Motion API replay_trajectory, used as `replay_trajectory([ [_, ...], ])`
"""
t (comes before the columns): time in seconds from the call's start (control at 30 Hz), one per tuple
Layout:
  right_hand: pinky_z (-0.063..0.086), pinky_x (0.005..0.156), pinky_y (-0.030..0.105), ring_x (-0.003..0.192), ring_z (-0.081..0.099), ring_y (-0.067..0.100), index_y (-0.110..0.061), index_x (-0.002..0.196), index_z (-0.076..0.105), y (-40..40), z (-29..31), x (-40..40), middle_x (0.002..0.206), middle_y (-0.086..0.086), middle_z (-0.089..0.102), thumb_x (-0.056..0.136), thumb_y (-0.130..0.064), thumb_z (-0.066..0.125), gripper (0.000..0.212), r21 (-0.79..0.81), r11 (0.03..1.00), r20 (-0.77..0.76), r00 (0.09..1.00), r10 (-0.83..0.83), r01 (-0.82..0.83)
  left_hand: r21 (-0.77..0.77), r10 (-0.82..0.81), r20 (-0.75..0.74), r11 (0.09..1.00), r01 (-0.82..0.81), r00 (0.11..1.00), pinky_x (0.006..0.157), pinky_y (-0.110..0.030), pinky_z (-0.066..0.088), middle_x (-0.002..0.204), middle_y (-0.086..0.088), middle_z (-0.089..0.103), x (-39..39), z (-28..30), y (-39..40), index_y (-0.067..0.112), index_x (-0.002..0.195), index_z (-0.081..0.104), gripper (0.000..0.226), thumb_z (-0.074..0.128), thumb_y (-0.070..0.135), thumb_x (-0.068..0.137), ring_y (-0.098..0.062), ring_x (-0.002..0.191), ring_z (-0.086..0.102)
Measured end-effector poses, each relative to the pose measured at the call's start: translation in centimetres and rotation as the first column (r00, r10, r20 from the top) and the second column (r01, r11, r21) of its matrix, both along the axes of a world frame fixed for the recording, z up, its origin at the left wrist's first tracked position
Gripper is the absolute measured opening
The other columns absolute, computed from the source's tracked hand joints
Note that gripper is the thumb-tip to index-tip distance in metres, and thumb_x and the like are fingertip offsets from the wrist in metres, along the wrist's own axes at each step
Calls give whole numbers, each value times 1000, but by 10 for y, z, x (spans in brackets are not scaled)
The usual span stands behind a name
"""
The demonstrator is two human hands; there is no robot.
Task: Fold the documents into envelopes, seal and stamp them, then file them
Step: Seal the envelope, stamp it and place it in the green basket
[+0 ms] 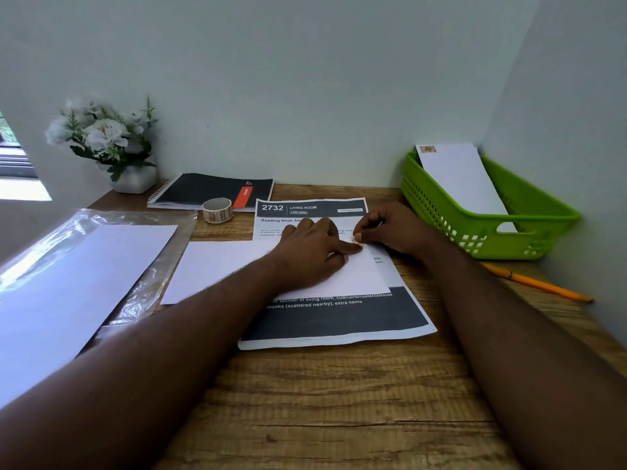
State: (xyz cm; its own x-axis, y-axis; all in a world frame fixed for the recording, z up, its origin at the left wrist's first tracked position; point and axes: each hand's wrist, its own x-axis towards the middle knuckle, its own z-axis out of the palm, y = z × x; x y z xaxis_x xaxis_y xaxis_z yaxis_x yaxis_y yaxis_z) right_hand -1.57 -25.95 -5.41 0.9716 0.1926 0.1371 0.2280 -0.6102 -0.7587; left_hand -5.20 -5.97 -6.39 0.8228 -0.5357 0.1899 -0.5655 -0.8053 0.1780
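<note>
Risks, judged from how things lie. The stamp [358, 241] may go on crooked or crease if the pinch lets go before the pressing finger has it flat. The envelope [217, 266] may slide on the smooth printed document [339, 317] under it, since only the left hand weighs it down. A half-stuck corner could lift later in the basket.

Items, left to right:

- Plastic sleeve [142, 266]: clear, glossy, crinkled film around plain white sheets [84, 266]; lies flat at the desk's left edge.
- Flowers [101, 130]: white blooms, green leaves, in a small white pot; likely artificial.
- Notebook [203, 191]: black cover, red label, wire spiral; against the wall.
- Stamp roll [217, 210]: short paper coil, upright, just in front of the notebook.
- Envelope: white, matte, long rectangle; lies across the document at desk centre.
- Left hand [312, 252]: palm down on the envelope, forefinger straight, pressing the stamp.
- Stamp: small, tan-orange, at the envelope's upper right corner.
- Right hand [397, 232]: fingers curled, thumb and fingertips pinching the stamp's edge.
- Document: white sheet with dark grey bands, slightly wavy front edge.
- Desk [322, 401]: wood grain, brown, matte.
- Basket [492, 212]: bright green plastic, perforated walls, cut-out handle; one stamped envelope [461, 178] leans inside.
- Pencil [536, 283]: orange, slim, on the desk beside the basket.
</note>
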Motion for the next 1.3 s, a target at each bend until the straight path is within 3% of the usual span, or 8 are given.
replay_trajectory([
  [0.17, 45, 54, 10, 58, 60, -6, -9, 78, 75, 3, 2, 0, 67, -6, 71, 74, -6, 78, 6, 16, 999, -21, 999, -32, 33, -21, -4, -13, 1000, 3, 1000, 97, -41, 26, 123, 6, 45, 1, -1, 0, 54, 128, 50, 34, 41, 43, 97, -22, 115, 37],
  [0.4, 46, 55, 16, 52, 59, -3, -8, 71, 74, 10, 4, 2, 62, -7, 69, 70, -3, 78, 7, 3, 992, -63, 990, -123, 124, -43, 7, -6, 999, -7, 1000, 96, -39, 25, 123, 7, 45, 2, -3, 0, 54, 126, 52, 34, 41, 43, 96, -22, 114, 38],
  [0.63, 47, 60, 25, 59, 60, 13, -10, 59, 68, 16, 6, 1, 68, 8, 70, 65, 0, 80, 16, 40, 979, -49, 979, -197, 199, -53, 25, 6, 998, -25, 1000, 96, -38, 25, 122, 8, 46, 3, -4, 0, 53, 127, 52, 34, 42, 43, 96, -22, 115, 38],
  [0.83, 47, 59, 25, 57, 58, 13, 1, 74, 70, 16, 5, 0, 65, 6, 67, 68, -3, 80, 13, 45, 979, -48, 979, -198, 200, -69, 72, 9, 995, -71, 997, 100, -41, 25, 129, 5, 45, 10, -10, 1, 47, 139, 39, 46, 42, 49, 93, -22, 123, 36],
  [0.97, 38, 50, 22, 53, 50, 10, -5, 73, 66, 16, 3, -1, 63, 2, 61, 64, -15, 87, 25, 4, 980, -22, 980, -199, 199, -54, 138, 29, 989, -136, 990, 101, -42, 25, 133, 3, 45, 17, -15, 2, 37, 140, 41, 54, 42, 56, 90, -23, 127, 36],
  [1.1, 36, 53, 23, 62, 48, 11, -15, 82, 59, 15, 5, 1, 75, -2, 56, 60, -27, 89, 39, -124, 975, 7, 983, -186, 185, -45, 151, 25, 988, -150, 988, 103, -45, 25, 137, 2, 42, 19, -15, 2, 36, 141, 39, 58, 41, 61, 89, -24, 130, 34],
  [1.23, 39, 59, 26, 69, 51, 13, -22, 82, 57, 5, 12, 0, 81, -1, 59, 60, -32, 89, 40, -225, 972, -113, 989, -92, 64, -64, 250, 3, 966, -249, 968, 106, -49, 25, 141, -4, 40, 17, -14, 6, 36, 140, 39, 68, 44, 70, 82, -28, 134, 30],
  [1.3, 41, 62, 29, 71, 51, 14, -22, 79, 59, 0, 12, -1, 79, -1, 59, 61, -27, 89, 36, -193, 981, -155, 988, -23, -7, -84, 285, -22, 955, -286, 958, 105, -49, 25, 140, -5, 41, 16, -13, 7, 38, 136, 44, 69, 47, 74, 77, -28, 133, 31],
])
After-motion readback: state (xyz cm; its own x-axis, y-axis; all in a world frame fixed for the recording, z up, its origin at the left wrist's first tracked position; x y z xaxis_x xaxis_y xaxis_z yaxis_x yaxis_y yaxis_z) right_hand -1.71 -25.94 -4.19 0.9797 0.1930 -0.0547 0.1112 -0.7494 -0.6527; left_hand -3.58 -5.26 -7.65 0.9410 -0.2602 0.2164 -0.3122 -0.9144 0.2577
